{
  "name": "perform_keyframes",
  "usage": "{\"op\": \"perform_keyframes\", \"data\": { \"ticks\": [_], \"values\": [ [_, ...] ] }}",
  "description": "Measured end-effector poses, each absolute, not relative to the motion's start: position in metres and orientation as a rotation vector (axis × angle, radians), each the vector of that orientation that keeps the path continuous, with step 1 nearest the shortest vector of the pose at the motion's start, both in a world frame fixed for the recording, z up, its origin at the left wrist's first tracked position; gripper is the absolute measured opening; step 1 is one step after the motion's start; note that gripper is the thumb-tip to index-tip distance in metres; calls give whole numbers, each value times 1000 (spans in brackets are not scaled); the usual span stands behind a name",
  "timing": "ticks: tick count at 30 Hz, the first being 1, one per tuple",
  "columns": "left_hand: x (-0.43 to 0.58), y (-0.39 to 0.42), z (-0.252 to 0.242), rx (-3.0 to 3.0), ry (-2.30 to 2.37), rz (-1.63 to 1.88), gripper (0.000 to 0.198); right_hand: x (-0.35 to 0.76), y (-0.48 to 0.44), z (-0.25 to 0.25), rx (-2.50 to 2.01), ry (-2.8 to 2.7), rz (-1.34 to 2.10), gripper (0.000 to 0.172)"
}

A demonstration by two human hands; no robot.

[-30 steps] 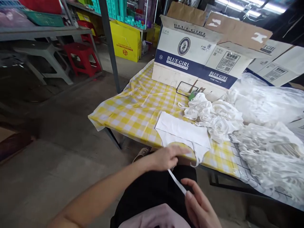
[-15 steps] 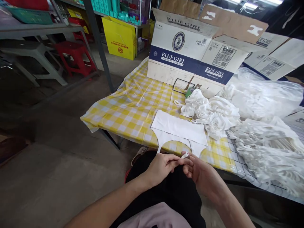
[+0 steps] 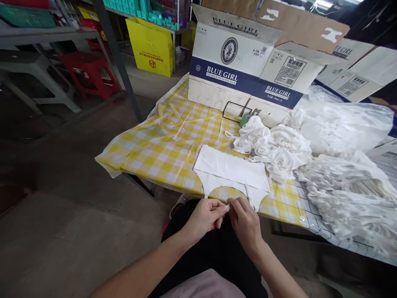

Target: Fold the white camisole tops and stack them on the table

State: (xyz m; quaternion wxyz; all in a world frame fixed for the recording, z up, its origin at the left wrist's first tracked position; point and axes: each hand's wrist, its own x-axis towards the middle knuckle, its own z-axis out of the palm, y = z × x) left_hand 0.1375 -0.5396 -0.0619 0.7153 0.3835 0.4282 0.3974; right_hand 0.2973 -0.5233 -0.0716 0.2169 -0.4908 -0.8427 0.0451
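Observation:
A white strappy top lies flat at the table's near edge, its straps hanging toward my lap. Just beyond that edge, my left hand is closed, its thumb and forefinger pinching a small white strap. My right hand meets it from the other side, with bent fingertips pressed together on the same strap. How the strap runs between the fingers is mostly hidden. Behind the top sits a heap of crumpled white garments.
A yellow checked tablecloth covers the table. Printed cardboard boxes stand at the back, near a green tape roll. More white garments and a plastic bag lie right. A red stool stands left.
My right hand has turned from palm up to palm down, and its fingers now close on the strap. The two hands have shifted slightly left. The top stays on the table.

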Motion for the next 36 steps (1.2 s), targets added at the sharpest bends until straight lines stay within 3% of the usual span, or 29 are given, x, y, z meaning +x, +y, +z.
{"op": "perform_keyframes", "data": {
  "ticks": [4, 7, 10, 13, 17, 21, 25, 31, 36],
  "values": [
    [125, -528, -59, 1105, 1023, 837, 35, 292, -512, -70, -1367, -2286, 207, 20],
    [107, -500, -60, 1544, 1283, 925, 23, 289, -503, -68, -1440, -2120, 404, 17],
    [92, -460, -66, 1999, 1476, 898, 36, 283, -492, -65, -1533, -1882, 697, 14],
    [88, -425, -73, 2363, 1331, 676, 36, 275, -478, -64, -1504, -1662, 979, 23],
    [91, -405, -79, 2523, 1180, 546, 11, 269, -457, -66, -1419, -1522, 1172, 29],
    [91, -402, -82, 2510, 1166, 590, 14, 271, -439, -68, -1366, -1490, 1279, 28],
    [88, -397, -84, 2409, 1189, 666, 15, 273, -421, -69, -1382, -1626, 1258, 25],
    [87, -387, -87, 2260, 1193, 761, 12, 262, -397, -68, -1398, -2049, 733, 17],
    [87, -382, -90, 2188, 1191, 778, 11, 255, -390, -70, -1329, -2198, 582, 17]
  ]
}}
